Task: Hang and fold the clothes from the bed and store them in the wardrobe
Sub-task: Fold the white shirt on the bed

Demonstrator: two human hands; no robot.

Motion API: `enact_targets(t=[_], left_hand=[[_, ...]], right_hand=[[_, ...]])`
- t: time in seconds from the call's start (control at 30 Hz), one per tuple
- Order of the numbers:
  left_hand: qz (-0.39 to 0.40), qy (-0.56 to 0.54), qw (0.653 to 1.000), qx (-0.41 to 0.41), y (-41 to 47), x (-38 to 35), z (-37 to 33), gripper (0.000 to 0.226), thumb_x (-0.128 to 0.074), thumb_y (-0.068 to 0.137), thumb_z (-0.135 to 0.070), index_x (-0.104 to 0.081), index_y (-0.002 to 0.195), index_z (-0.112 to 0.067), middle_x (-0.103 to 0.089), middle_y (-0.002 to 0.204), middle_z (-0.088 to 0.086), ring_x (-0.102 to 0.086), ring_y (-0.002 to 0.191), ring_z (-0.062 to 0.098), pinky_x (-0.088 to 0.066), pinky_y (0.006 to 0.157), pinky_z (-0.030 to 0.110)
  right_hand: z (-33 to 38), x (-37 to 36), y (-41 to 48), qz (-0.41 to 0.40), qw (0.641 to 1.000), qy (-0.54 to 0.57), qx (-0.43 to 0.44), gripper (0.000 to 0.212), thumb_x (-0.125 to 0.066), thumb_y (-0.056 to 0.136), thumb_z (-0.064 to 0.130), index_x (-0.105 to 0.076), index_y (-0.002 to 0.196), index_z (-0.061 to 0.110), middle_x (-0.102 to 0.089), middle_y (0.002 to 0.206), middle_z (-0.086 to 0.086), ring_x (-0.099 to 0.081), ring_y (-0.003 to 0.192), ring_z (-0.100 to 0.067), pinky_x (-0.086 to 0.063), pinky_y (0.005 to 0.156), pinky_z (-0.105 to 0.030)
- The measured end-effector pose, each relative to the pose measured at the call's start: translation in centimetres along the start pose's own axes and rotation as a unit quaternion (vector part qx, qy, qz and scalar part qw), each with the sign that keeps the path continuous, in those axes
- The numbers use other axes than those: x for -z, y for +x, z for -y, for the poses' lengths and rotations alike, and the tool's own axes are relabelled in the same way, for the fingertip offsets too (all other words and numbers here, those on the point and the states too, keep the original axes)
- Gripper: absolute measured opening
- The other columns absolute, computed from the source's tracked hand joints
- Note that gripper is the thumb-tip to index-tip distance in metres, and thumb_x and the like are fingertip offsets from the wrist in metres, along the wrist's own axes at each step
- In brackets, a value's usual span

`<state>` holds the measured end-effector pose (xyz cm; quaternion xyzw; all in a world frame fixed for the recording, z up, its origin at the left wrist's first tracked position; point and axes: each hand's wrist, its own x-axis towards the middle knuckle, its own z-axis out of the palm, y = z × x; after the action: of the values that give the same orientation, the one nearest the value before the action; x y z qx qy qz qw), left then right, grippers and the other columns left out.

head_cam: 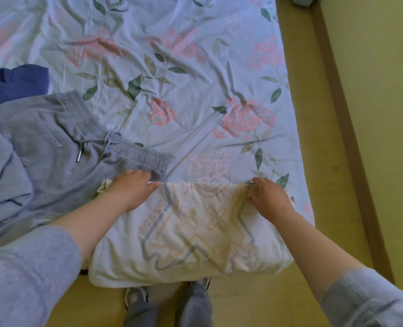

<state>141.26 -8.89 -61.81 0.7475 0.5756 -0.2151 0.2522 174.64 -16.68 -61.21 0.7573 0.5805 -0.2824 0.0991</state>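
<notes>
A white T-shirt (191, 234) with a pale orange and grey print lies folded at the bed's near edge, hanging slightly over it. My left hand (131, 191) rests on its far left corner, fingers flat along the fold. My right hand (270, 197) is on the far right corner, fingers curled over the fabric edge. Grey drawstring sweatpants (61, 147) lie crumpled just left of the shirt, touching it. A dark blue garment (14, 83) sits behind them at the left edge.
The bed (172, 67) has a light blue sheet with pink flowers and green leaves, bare across its middle and far side. Yellowish floor (325, 161) runs along the right side. My feet (167, 300) stand at the bed's foot.
</notes>
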Motion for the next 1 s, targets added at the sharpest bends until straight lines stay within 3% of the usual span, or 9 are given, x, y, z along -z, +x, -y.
enact_targets(t=[0.1, 0.23, 0.47, 0.57, 0.7, 0.8, 1.0], left_hand=[[0.015, -0.035, 0.999, -0.025, 0.6, 0.3, 1.0, 0.041, -0.029, 0.102, -0.044, -0.057, 0.096, -0.015, -0.062, 0.112, 0.013, -0.055, 0.108, 0.031, -0.044, 0.087, 0.038], [0.090, -0.088, 0.992, -0.024, 1.4, 1.2, 1.7, 0.036, -0.050, 0.096, -0.046, -0.049, 0.069, -0.023, -0.060, 0.080, 0.003, -0.055, 0.077, 0.020, -0.037, 0.065, 0.031], [0.081, -0.133, 0.987, -0.029, 1.5, 1.7, 2.2, 0.031, -0.073, 0.082, -0.039, -0.052, 0.073, -0.018, -0.053, 0.074, -0.001, -0.051, 0.073, 0.017, -0.032, 0.060, 0.029], [0.077, -0.102, 0.991, -0.033, 1.1, 2.2, 2.2, 0.032, -0.075, 0.079, -0.041, -0.051, 0.076, -0.020, -0.054, 0.079, -0.003, -0.051, 0.075, 0.015, -0.032, 0.057, 0.025], [0.053, -0.108, 0.992, -0.025, 0.1, 1.9, 2.1, 0.045, -0.079, 0.072, -0.049, -0.042, 0.068, -0.023, -0.047, 0.073, -0.011, -0.047, 0.073, 0.011, -0.030, 0.055, 0.021], [0.035, -0.129, 0.991, -0.010, -0.4, 3.0, 2.8, 0.047, -0.081, 0.066, -0.053, -0.049, 0.061, -0.019, -0.053, 0.062, -0.008, -0.052, 0.064, 0.009, -0.034, 0.054, 0.028], [-0.011, -0.134, 0.991, -0.007, 0.0, 7.5, 3.6, 0.047, -0.081, 0.062, -0.059, -0.059, 0.057, -0.018, -0.063, 0.060, -0.002, -0.060, 0.063, 0.014, -0.040, 0.058, 0.030]], right_hand=[[-0.4, -0.1, 1.2, -0.005, 0.999, -0.036, -0.010, 0.028, -0.045, 0.100, 0.028, -0.057, 0.119, 0.012, -0.057, 0.119, -0.009, -0.056, 0.108, -0.031, -0.035, 0.105, -0.043], [-0.8, 0.7, 2.1, -0.006, 0.999, -0.041, -0.021, 0.030, -0.038, 0.101, 0.028, -0.061, 0.111, 0.013, -0.059, 0.109, -0.009, -0.057, 0.100, -0.031, -0.044, 0.090, -0.042], [-2.2, 1.4, 2.6, 0.041, 0.993, -0.108, -0.022, 0.034, -0.041, 0.101, 0.042, -0.058, 0.108, 0.013, -0.062, 0.108, -0.007, -0.058, 0.102, -0.029, -0.046, 0.089, -0.040], [-2.7, 1.4, 2.2, 0.055, 0.993, -0.101, -0.008, 0.028, -0.039, 0.103, 0.036, -0.051, 0.108, 0.011, -0.062, 0.108, -0.009, -0.060, 0.098, -0.031, -0.044, 0.078, -0.037], [-3.4, 1.9, 1.2, 0.022, 0.995, -0.094, 0.020, 0.010, -0.034, 0.103, 0.024, -0.036, 0.101, 0.015, -0.064, 0.091, -0.009, -0.061, 0.080, -0.033, -0.034, 0.063, -0.035], [-3.8, 3.7, 0.7, -0.007, 0.998, -0.054, 0.035, 0.015, -0.032, 0.105, 0.029, -0.031, 0.095, 0.017, -0.052, 0.072, -0.001, -0.051, 0.066, -0.029, -0.031, 0.056, -0.035], [-3.2, 8.8, 1.9, -0.070, 0.993, -0.053, 0.080, 0.021, -0.034, 0.103, 0.037, -0.032, 0.094, 0.019, -0.050, 0.071, 0.000, -0.043, 0.063, -0.030, -0.029, 0.054, -0.035]])
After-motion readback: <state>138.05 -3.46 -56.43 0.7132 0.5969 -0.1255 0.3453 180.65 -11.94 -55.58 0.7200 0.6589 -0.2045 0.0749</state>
